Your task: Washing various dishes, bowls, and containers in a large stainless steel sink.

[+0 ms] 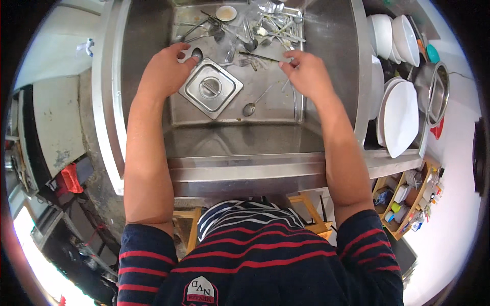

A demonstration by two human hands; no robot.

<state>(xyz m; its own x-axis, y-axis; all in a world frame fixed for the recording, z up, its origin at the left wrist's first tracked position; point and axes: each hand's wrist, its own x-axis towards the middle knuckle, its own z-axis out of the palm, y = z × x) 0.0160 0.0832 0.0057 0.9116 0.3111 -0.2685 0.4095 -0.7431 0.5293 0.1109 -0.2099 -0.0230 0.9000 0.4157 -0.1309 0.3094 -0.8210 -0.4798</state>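
Both my hands reach down into a stainless steel sink. My left hand is at the left side, its thumb against a metal spoon whose bowl sticks up past the thumb tip; the grip itself is partly hidden. Just below lies a square steel lid with a round recessed handle. At the right, my right hand pinches one end of a slim dark utensil, which points leftward; its exact kind is unclear. Another spoon lies on the sink bottom between my arms.
Heaped forks, spoons and other cutlery fill the sink's far part, with a small white dish beside them. White plates and bowls stand in a rack at right. The sink's front edge runs below my forearms.
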